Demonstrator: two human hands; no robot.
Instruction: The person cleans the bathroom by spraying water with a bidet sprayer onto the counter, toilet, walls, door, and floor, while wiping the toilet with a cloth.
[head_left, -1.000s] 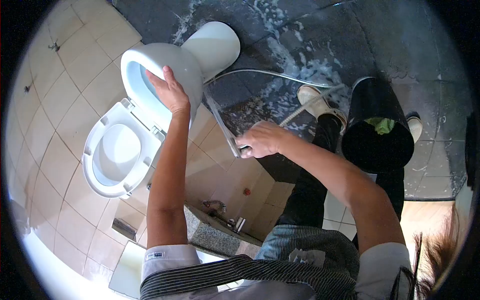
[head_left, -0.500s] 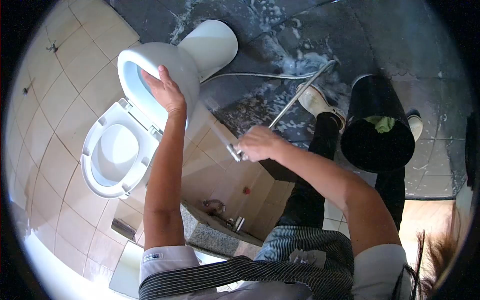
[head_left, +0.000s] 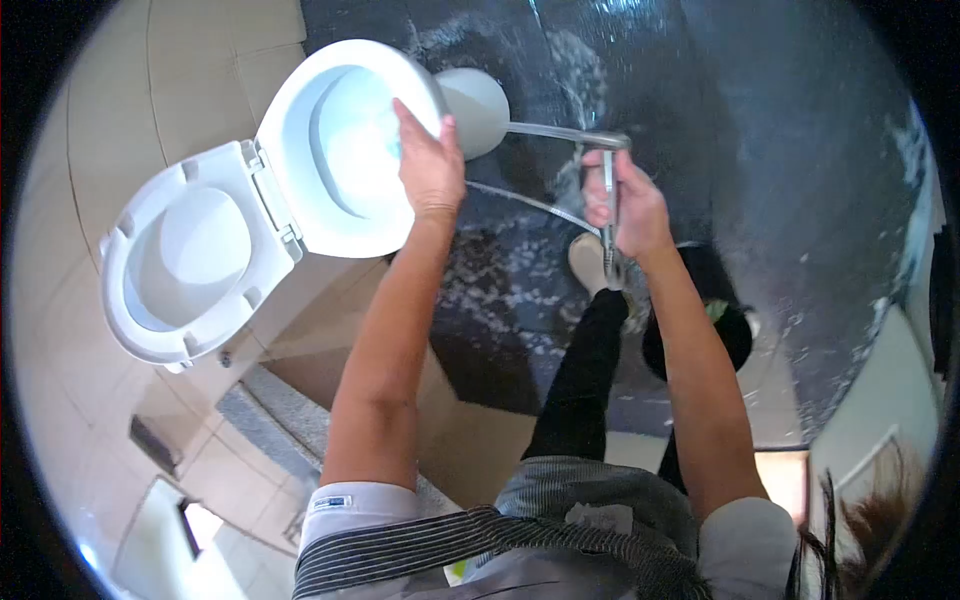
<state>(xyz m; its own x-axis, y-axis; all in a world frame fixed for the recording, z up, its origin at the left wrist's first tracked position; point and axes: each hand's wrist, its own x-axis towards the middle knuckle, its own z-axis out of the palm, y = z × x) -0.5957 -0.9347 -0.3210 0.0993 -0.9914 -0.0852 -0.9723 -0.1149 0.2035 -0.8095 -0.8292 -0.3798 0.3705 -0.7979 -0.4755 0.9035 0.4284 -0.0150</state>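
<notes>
A white toilet bowl (head_left: 300,85) stands in the upper left of the head view. Its seat and lid (head_left: 130,315) are folded back toward the tiled wall. Over the bowl's near rim is my left hand (head_left: 432,168), fingers spread, holding nothing; whether it touches the rim I cannot tell. My right hand (head_left: 640,208) is wrapped round a metal hand-held sprayer (head_left: 608,185). Its head points left, and a water jet (head_left: 550,130) runs toward the toilet's base. A thin hose (head_left: 535,203) loops from behind the toilet toward the sprayer.
Soap foam (head_left: 580,75) streaks the wet dark floor (head_left: 780,130). Partly behind my right forearm stands a black bin (head_left: 705,265) with a green item (head_left: 717,310) inside. A shoe (head_left: 587,262) is on the floor below the sprayer. A stone ledge (head_left: 270,410) lies at lower left.
My right hand has moved up and right with the sprayer, now held upright. The water jet has swung to the toilet's base. My left hand has shifted right along the rim as the view turned.
</notes>
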